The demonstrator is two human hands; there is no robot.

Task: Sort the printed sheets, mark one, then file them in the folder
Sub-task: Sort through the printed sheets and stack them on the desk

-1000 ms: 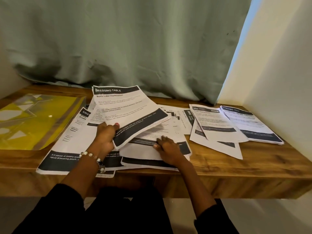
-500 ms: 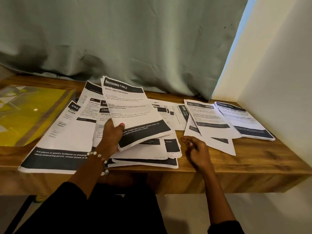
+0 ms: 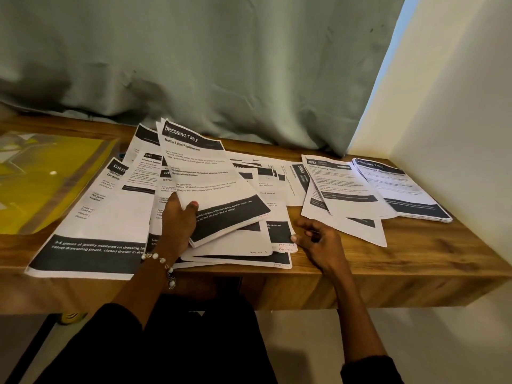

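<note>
Now that the right hand has been lifted, loosely curled and empty, off the centre sheets, the "Dressing Table" sheets are gripped by the left hand, unsorted, the yellow folder unused at left.

One head-worn view, close in, looking forward and down over the wooden desk, curtain at twelve o'clock.
</note>
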